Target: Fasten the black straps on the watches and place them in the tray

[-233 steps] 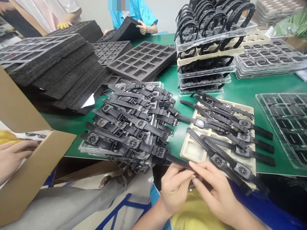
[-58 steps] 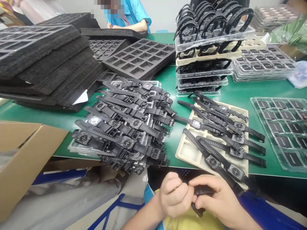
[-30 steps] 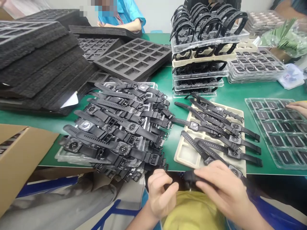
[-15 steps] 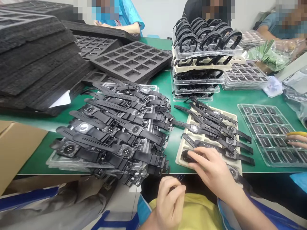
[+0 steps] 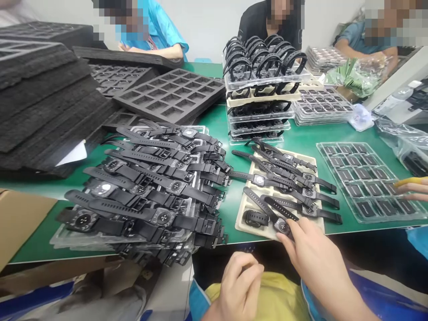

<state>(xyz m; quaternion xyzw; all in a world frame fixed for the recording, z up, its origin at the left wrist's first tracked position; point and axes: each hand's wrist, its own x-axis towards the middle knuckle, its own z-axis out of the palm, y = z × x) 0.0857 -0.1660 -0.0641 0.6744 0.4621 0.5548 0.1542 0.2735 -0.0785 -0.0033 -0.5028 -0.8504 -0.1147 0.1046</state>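
My right hand (image 5: 309,249) pinches a black smartwatch (image 5: 281,225) by its case at the front edge of a cream tray (image 5: 239,218). A closed-up, coiled watch (image 5: 256,218) sits in the tray's front left corner. Several more watches lie across this tray with straps overlapping. My left hand (image 5: 241,281) is held in front of my yellow clothing, below the table edge, with its fingers curled together; whether anything is inside them is hidden. To the left, a large heap of black watches (image 5: 163,218) lies on stacked clear trays.
Black foam trays (image 5: 174,96) and a tall foam stack (image 5: 36,107) stand at the left. Loaded watch trays (image 5: 259,111) are piled behind the cream tray. A clear tray of black pieces (image 5: 363,174) lies right, near another person's hand (image 5: 414,189). Other people sit opposite.
My right hand has moved from the coiled watch at the tray's corner to the watch on its right. My left hand stays curled. The view has shifted slightly to the right.
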